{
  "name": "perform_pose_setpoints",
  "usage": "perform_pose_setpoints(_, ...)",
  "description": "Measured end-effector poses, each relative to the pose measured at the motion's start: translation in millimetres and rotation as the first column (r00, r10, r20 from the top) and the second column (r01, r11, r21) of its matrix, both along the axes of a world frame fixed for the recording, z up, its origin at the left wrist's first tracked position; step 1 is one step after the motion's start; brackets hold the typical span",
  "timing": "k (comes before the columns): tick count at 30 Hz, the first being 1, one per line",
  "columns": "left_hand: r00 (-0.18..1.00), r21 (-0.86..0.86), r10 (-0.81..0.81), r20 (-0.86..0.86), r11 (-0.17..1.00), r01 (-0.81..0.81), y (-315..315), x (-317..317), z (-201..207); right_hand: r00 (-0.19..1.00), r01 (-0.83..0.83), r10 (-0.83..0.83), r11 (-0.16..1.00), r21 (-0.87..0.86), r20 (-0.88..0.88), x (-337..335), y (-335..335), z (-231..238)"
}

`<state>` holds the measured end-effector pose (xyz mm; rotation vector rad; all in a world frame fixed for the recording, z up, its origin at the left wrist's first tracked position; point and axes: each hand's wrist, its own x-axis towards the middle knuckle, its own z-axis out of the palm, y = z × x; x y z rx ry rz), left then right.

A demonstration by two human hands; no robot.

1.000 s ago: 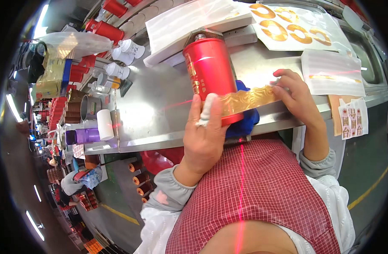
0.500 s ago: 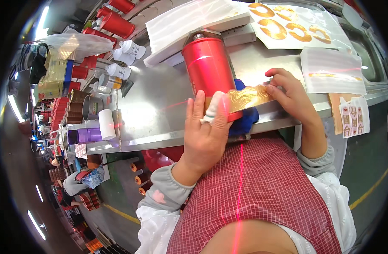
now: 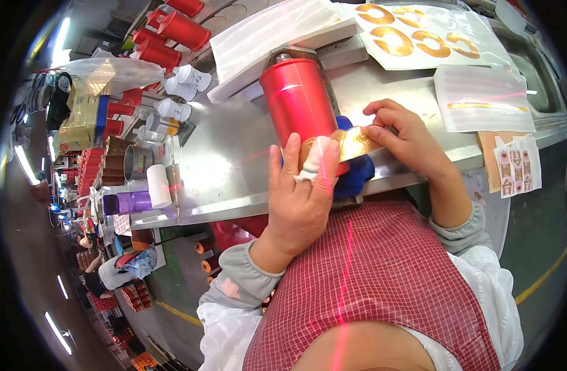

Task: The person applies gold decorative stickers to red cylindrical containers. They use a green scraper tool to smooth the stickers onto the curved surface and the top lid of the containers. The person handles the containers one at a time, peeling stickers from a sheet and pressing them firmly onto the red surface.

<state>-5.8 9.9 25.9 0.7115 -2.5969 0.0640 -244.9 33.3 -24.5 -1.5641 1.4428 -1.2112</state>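
Note:
A glossy red cylindrical canister [image 3: 300,94] lies on a holder at the table's front edge. Around its near end runs a patterned gold strip [image 3: 356,146], whose loose end stretches to the right. My left hand [image 3: 303,201] lies against that end, fingers extended and a white wrapping on one of them, pressing over the strip. Between thumb and fingertips, my right hand [image 3: 409,135] pinches the strip's loose end. A blue cloth [image 3: 356,177] sits under the canister's near end, partly hidden by the strip.
A sheet with gold ring-shaped stickers [image 3: 391,40] lies at the back right, near a sink [image 3: 544,80]. White backing sheets [image 3: 481,93] are closer. Left stand white bottles [image 3: 173,110], a purple object [image 3: 130,201] and a white roll [image 3: 159,185]. Someone [image 3: 113,272] bends at far left.
My right hand has come left, closer to the canister, with the strip's end. Less of the strip shows between my hands. My left hand stays about where it was.

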Motion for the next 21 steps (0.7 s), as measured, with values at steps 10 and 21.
perform_pose_setpoints(10, 0.962, 0.039, 0.039, -0.27, 0.999, -0.03, -2.9, 19.8, -27.3, 0.991, -0.114, 0.117, 0.992, -0.049, 0.071, 15.8, -12.7, -2.2)
perform_pose_setpoints(21, 0.981, 0.116, 0.067, -0.182, 0.992, -0.046, -10.0, 8.6, -20.5, 0.973, -0.15, 0.147, 0.989, 0.0, 0.177, 8.9, -0.8, 18.6)
